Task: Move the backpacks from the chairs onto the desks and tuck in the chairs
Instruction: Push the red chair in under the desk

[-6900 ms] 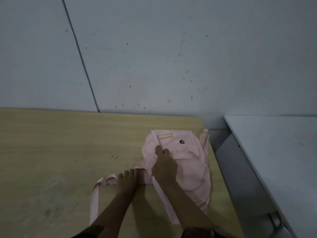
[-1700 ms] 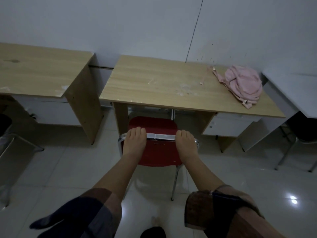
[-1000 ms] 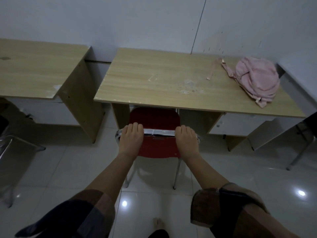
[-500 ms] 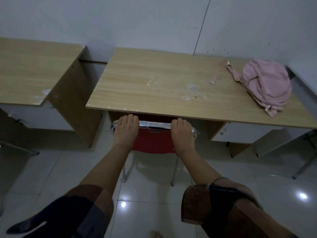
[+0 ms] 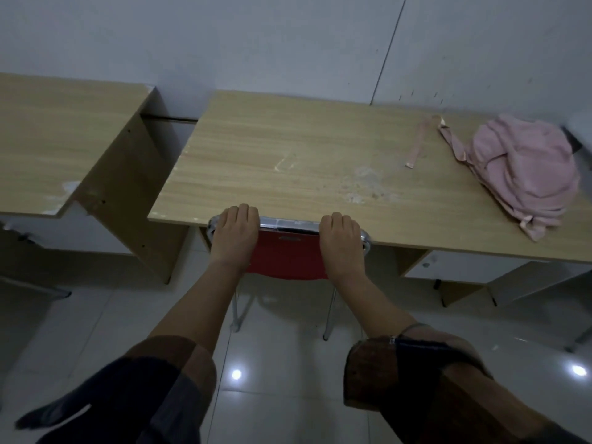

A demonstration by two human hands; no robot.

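Note:
A red chair (image 5: 288,257) with a chrome frame stands at the front edge of the middle wooden desk (image 5: 288,161); its seat is hidden under the desktop. My left hand (image 5: 235,235) grips the left end of the chrome top rail, and my right hand (image 5: 341,241) grips the right end. Both sets of fingers curl over the rail against the desk edge. A pink backpack (image 5: 525,168) lies on the right end of the same desk, its straps trailing left.
A second wooden desk (image 5: 57,139) stands to the left with a gap between. A white drawer unit (image 5: 448,269) sits under the middle desk's right side. Chair legs (image 5: 32,286) show at far left. White tiled floor lies below me.
Both hands have pushed the red chair forward; its seat has slid under the desk and the backrest now meets the desk edge. Earlier, my hands were on the backpack on the desk.

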